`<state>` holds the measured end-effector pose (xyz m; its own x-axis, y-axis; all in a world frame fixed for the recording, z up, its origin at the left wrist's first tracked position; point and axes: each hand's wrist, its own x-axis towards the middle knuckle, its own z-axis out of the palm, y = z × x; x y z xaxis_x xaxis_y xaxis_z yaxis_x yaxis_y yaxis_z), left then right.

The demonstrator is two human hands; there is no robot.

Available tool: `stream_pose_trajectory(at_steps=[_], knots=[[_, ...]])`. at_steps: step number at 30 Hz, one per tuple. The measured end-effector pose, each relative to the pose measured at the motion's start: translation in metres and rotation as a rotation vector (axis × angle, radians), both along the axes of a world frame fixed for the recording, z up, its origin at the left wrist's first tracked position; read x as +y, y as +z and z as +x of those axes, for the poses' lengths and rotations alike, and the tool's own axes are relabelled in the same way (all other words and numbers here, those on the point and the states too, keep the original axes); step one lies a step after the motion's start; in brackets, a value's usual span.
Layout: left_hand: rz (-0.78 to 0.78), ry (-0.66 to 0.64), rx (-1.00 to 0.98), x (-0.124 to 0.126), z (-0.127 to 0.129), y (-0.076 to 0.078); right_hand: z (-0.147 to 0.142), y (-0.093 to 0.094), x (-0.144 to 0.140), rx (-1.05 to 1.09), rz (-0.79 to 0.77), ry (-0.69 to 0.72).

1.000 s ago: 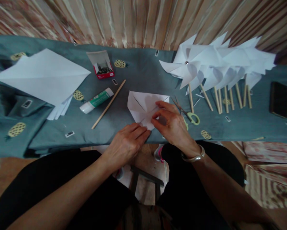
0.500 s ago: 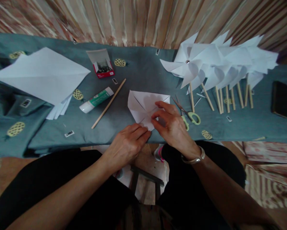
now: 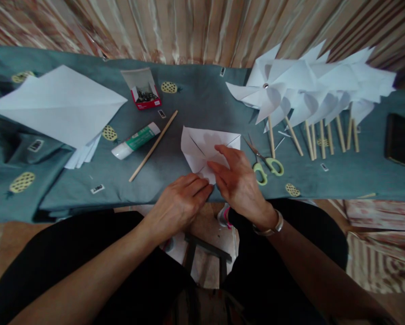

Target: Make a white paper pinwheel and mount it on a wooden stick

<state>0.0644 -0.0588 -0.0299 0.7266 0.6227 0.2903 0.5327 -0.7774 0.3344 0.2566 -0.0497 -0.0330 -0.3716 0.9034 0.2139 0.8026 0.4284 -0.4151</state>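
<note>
A sheet of white paper (image 3: 209, 140) with slits cut from its corners lies near the table's front edge. My left hand (image 3: 183, 198) is closed at its near edge, fingers together and pinching the paper there. Over the paper's right part is my right hand (image 3: 241, 183), its thumb and fingers spread apart with nothing seen between them. Whether its fingertips touch the sheet I cannot tell. Just right of that hand lie scissors (image 3: 268, 162) with pale green handles, blades parted. On the left rest a wooden stick (image 3: 154, 146) and a glue stick (image 3: 136, 141).
Several white paper pinwheels (image 3: 272, 85) on wooden sticks lie overlapping at the back right, beside a dark phone (image 3: 398, 139). An open red box (image 3: 148, 97) of small metal pieces stands at the back. Folded white sheets (image 3: 63, 106) are stacked at the left.
My right hand has shifted slightly left and toward me across the paper, uncovering more of the scissors' handles. My left hand stays at the near edge.
</note>
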Motion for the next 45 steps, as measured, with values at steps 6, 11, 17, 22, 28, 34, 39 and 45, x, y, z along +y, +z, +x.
stream_pose_trajectory(at_steps=[6,11,17,22,28,34,39,45], knots=[[-0.014,-0.007,0.009,0.0,0.001,0.002,-0.007,-0.008,-0.005,-0.108,-0.01,0.009],[-0.013,0.003,-0.011,0.0,0.001,0.002,-0.012,-0.011,-0.005,-0.042,-0.009,-0.004],[-0.054,0.017,0.0,0.0,0.001,0.001,-0.013,-0.007,0.005,-0.066,0.027,0.001],[-0.081,0.014,0.019,0.001,0.001,0.0,-0.014,-0.005,0.007,-0.082,0.012,0.008],[-0.05,0.012,0.024,0.001,0.002,-0.001,-0.01,-0.01,-0.003,-0.125,0.068,0.0],[-0.069,0.027,0.071,0.004,0.008,0.002,-0.016,-0.015,-0.002,-0.057,0.033,0.039],[-0.045,0.07,0.063,0.005,0.009,0.001,-0.005,-0.012,0.0,0.107,0.026,0.012],[-0.013,0.082,0.085,0.004,0.008,0.001,0.023,-0.006,0.023,0.169,0.075,-0.123]])
